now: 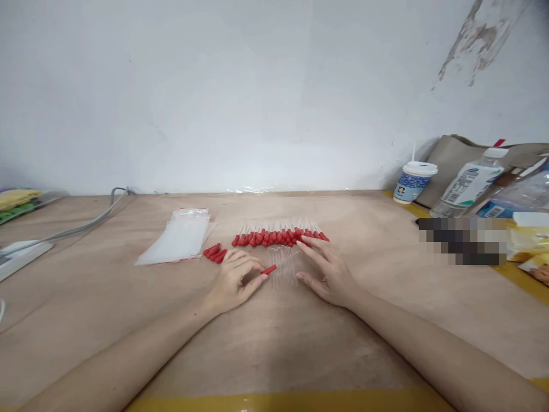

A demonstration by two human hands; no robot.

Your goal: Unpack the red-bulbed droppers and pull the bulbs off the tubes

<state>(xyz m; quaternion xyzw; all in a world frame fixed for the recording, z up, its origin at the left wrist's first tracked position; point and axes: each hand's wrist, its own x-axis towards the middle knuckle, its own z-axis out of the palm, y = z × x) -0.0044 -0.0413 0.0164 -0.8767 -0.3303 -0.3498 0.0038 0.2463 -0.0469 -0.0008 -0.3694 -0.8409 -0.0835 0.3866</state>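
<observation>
My left hand pinches a short red tube between thumb and finger. Opposite it, my right hand is open, fingers apart, with its fingertips near a row of red-tipped sticks. These have pale thin shafts pointing toward the wall. Between my hands lie several thin clear sticks, partly hard to make out. A few more red tubes lie in a small group just left of my left hand. Beyond them is a stack of clear zip bags.
At the right stand a lidded paper cup, a plastic bottle and a grey-beige bag. A blurred-out dark object lies in front of them. Grey cables and a white power strip are at the left. A wall closes the back.
</observation>
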